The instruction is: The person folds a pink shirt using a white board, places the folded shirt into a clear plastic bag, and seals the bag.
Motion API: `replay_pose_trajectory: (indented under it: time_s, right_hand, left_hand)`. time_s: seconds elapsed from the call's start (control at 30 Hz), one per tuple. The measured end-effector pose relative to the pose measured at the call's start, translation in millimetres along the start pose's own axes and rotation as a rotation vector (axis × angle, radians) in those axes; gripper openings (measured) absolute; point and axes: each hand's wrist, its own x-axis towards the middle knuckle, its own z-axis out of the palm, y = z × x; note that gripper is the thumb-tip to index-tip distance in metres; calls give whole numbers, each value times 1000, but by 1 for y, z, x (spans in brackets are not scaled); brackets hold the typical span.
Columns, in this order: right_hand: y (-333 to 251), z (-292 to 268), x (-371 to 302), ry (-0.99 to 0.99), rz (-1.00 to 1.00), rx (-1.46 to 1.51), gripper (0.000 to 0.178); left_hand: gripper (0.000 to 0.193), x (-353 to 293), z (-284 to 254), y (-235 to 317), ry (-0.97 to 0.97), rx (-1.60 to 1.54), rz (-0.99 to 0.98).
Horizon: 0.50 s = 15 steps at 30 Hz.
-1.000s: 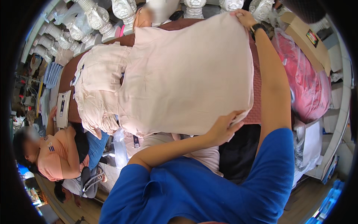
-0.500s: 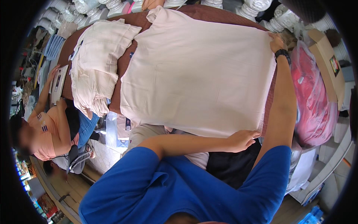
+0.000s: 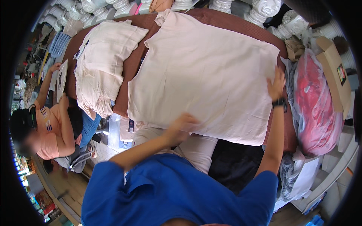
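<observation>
Here lies a lightly creased, pinkish garment (image 3: pixel 211 75); right hand (image 3: pixel 277 84) spread, left hand (image 3: pixel 182 127) too blurred to tell.

A pale pink shirt (image 3: pixel 211 75) lies spread flat, lightly creased, across the brown-covered worktop (image 3: pixel 132 64), its hem toward the right.
</observation>
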Motion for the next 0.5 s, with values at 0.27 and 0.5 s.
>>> replay_pose_trajectory:
  time_s: [0.27, 0.5]
  right_hand:
    - [-105, -127, -225, -230, 939, -247, 46]
    - [-87, -71, -302, 219, 1103, 785, 54]
  left_hand:
    - [31, -167, -115, -78, 759, -194, -842]
    - [41, -159, -107, -113, 260, -188, -849]
